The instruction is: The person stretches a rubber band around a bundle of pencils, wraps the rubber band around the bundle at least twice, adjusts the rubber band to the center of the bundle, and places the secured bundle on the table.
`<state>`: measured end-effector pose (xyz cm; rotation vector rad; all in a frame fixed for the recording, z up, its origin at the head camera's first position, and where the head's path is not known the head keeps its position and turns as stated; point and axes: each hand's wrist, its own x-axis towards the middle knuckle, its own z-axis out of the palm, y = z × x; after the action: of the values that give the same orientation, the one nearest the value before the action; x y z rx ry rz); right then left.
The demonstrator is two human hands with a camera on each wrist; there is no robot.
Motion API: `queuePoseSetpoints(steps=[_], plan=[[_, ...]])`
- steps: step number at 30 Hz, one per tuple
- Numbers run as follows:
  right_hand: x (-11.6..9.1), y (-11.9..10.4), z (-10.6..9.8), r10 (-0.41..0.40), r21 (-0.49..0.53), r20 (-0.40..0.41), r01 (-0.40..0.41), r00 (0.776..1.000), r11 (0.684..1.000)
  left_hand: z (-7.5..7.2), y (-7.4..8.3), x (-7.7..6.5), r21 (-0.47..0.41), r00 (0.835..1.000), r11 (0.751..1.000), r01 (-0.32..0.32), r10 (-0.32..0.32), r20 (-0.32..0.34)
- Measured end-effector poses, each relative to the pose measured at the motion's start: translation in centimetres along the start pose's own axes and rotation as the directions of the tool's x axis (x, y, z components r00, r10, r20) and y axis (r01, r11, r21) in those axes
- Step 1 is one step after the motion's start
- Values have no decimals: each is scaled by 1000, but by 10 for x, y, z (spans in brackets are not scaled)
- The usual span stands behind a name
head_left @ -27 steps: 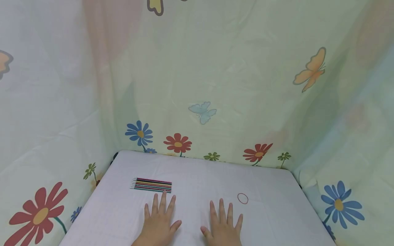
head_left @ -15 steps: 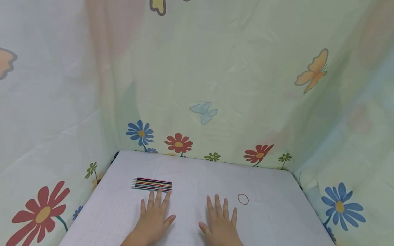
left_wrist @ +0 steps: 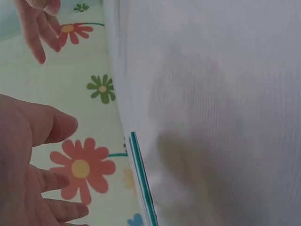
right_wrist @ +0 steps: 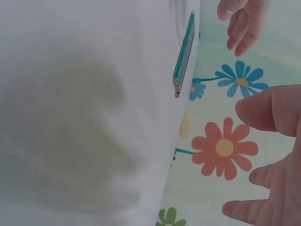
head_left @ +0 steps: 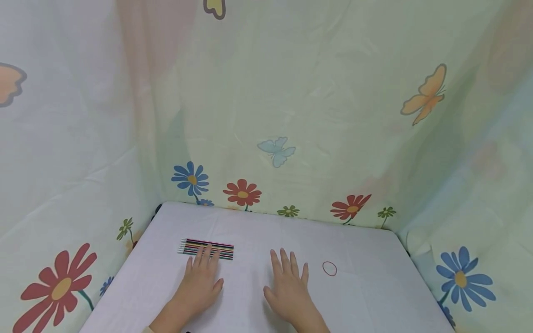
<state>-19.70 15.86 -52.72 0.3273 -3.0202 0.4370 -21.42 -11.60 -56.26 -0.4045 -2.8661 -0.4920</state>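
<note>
Several striped pencils (head_left: 226, 250) lie side by side in a flat row on the white-covered table, left of centre, their pale ends to the left. My left hand (head_left: 199, 282) hovers at the near side of the row, its fingertips overlapping the pencils in the head view; nothing is held. In the left wrist view the fingers (left_wrist: 66, 210) are apart from the pencils (left_wrist: 143, 181). My right hand (head_left: 289, 289) is held above the table right of centre, fingers extended and holding nothing. A thin red-brown ring (head_left: 330, 268), like a rubber band, lies to its right.
The white table (head_left: 374, 296) has its back edge against a pale curtain (head_left: 325, 115) printed with flowers and butterflies. The same cloth hangs along the left and right sides. Soft hand shadows fall on the tabletop.
Both hands have moved forward and to the left, the left one reaching over the near part of the pencil row. The pencils and the ring lie where they were.
</note>
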Motion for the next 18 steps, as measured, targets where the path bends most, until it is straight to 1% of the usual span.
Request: queuePoseSetpoints(steps=[5,8,13,18], plan=[[14,-10,1,-4,-21,-12,4,1000,1000,-8,-7,5,35,999,999,-28,30,-37],[21,-18,-1,-32,-32,-25,31,999,999,-14,-11,9,74,997,996,-44,48,-57],[35,-29,-4,-80,-65,-40,78,996,995,-20,-21,16,150,992,987,-65,80,-95],[50,-40,-2,-88,-75,-31,85,996,994,-24,-31,26,176,991,983,-55,75,-107]])
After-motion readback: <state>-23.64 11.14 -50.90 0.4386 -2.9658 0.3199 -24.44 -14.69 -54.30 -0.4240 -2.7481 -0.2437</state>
